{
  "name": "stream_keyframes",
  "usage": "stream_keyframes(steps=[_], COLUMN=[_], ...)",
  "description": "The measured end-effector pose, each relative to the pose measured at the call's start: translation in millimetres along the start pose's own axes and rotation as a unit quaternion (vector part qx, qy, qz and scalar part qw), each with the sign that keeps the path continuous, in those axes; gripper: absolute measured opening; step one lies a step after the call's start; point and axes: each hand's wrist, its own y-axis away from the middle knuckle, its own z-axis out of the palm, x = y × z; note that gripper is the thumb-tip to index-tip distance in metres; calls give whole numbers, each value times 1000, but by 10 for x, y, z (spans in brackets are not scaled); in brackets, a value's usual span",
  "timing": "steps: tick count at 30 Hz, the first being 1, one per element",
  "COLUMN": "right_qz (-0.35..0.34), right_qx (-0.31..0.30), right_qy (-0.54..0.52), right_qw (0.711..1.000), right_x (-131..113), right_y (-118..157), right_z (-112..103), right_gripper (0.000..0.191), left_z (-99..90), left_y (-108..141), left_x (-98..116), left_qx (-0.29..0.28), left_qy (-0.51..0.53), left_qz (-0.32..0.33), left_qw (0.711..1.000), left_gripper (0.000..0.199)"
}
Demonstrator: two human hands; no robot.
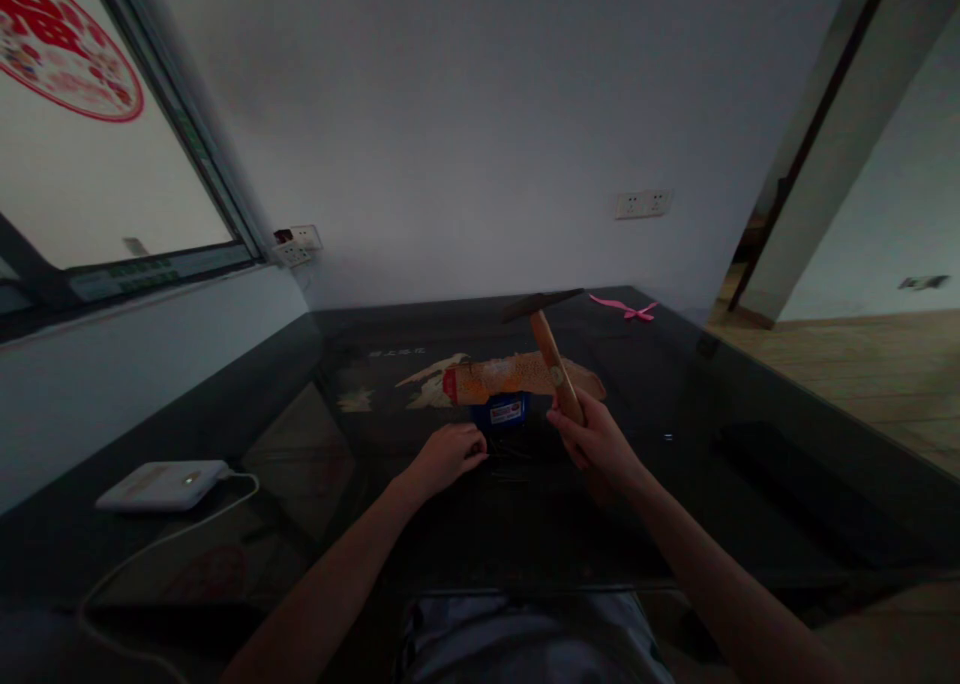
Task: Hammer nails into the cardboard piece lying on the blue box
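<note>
Wooden-handled hammer point(549, 347) raised, right hand point(596, 436) wrapped round it. Left hand point(452, 451) curled; contents cannot be told. Splintered log point(495, 376) lies beyond both, by the blue box point(501, 411). Risk: a slackened grip could drop the hammer onto the bench point(480, 549).

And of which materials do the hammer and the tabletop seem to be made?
Hammer handle: probably smooth wood, judging by its warm brown colour.
Hammer head: likely metal, since it looks dark, thin and dull.
Tabletop: glass or polished stone, perhaps; its glossy black surface mirrors the window.
</note>
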Motion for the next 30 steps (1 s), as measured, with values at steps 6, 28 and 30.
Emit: stream_keyframes(steps=[6, 28, 30], right_qz=[8, -4, -3], right_qx=[13, 15, 14], right_qy=[-13, 1, 3], right_qw=[1000, 1000, 1000], right_x=[23, 9, 12], right_y=[-6, 0, -3], right_z=[2, 3, 0], right_gripper=[25, 23, 24], left_z=[-17, -128, -124], left_y=[11, -2, 1], left_x=[-18, 63, 63], left_qx=[24, 154, 142], left_qy=[64, 428, 452], left_qz=[-39, -93, -94], left_qw=[997, 886, 875], left_gripper=[11, 17, 19])
